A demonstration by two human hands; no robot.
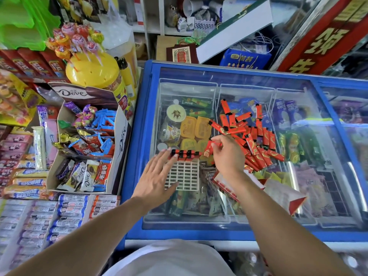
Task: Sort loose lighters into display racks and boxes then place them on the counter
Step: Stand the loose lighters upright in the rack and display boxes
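A white grid display rack (184, 175) lies flat on the glass freezer lid (249, 80). Several red lighters (184, 153) with black caps stand in its far row. My left hand (157, 174) rests flat on the rack's left side, fingers spread and straight. My right hand (227, 154) hovers over the rack's far right corner and pinches a red lighter (209, 147) between thumb and fingertips. A loose pile of red lighters (253, 140) spreads across the glass just right of that hand.
An opened red and white lighter box (278, 190) lies on the glass by my right forearm. A Dove carton of chocolates (121, 136) and a yellow lollipop tub (93, 70) crowd the left. Candy shelves fill the lower left; cartons stand behind the freezer.
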